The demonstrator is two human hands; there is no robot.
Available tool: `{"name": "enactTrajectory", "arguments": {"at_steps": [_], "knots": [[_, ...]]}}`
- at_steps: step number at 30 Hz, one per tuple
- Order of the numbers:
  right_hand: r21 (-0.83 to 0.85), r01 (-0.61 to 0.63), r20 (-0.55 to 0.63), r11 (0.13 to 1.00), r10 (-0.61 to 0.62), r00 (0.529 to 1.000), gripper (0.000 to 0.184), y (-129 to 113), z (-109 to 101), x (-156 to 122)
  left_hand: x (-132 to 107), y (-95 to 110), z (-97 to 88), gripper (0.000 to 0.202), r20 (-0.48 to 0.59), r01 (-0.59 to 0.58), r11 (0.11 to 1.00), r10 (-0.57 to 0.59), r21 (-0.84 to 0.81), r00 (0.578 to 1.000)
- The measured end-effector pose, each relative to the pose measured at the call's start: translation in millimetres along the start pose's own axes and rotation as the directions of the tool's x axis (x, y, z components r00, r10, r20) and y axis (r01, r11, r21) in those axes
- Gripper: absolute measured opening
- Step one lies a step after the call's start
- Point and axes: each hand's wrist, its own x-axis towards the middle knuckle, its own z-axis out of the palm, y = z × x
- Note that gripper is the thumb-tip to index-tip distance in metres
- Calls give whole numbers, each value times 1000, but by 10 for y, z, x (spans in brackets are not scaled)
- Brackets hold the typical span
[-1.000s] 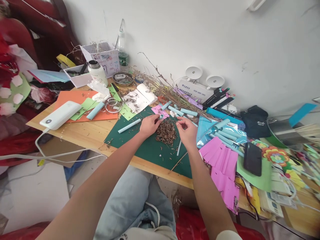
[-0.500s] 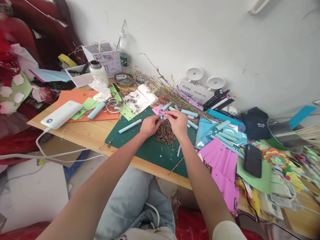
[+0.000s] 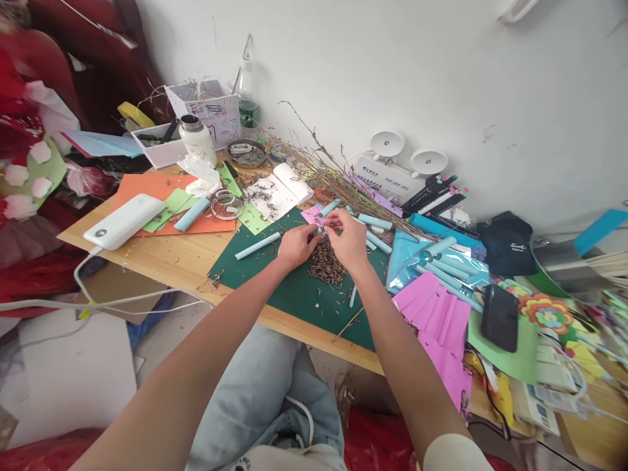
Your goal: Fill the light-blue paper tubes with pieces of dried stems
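The left hand [image 3: 295,248] has its fingers closed round a short blue tube [image 3: 320,230], with one end peeking out at the top. The right hand [image 3: 350,239] has its fingers bent in close together right by that end; I cannot tell if they pinch a small bit or just touch the tube. The blue tube is over the far edge of a heap of dry brown bits [image 3: 328,264], just in front of a small pink paper [image 3: 311,214]

The tube looks like rolled paper, so I think it is very light and a bit stiff, but a hard squeeze could bend or squash it. It is best held softly round the middle, so the open end keeps its round shape. It does not look slippery. The brown bits look dry and thin, so they may crumble or blow about; a small pinch from the top of the heap should do

The heap sits on a green mat [image 3: 289,291]. A long blue roll [image 3: 258,246] lies on the mat to the left, dry twigs [image 3: 338,178] lie behind, and the wooden table [image 3: 161,267] is under it all
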Motion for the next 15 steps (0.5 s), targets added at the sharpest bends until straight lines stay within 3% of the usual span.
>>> {"name": "enactTrajectory", "arguments": {"at_steps": [3, 9, 15], "knots": [[-24, 37, 22, 999, -37, 999, 17, 4, -11, 3, 3, 9, -7, 19, 8, 4, 1000, -4, 1, 1000], [-147, 115, 37, 982, -111, 993, 21, -16, -40, -8, 5, 14, -15, 21, 18, 8, 1000, -7, -11, 1000], [-113, 65, 64, 991, -58, 996, 32, -4, -39, 33, -2, 14, -12, 22, 14, 8, 1000, -8, -3, 1000]]}}
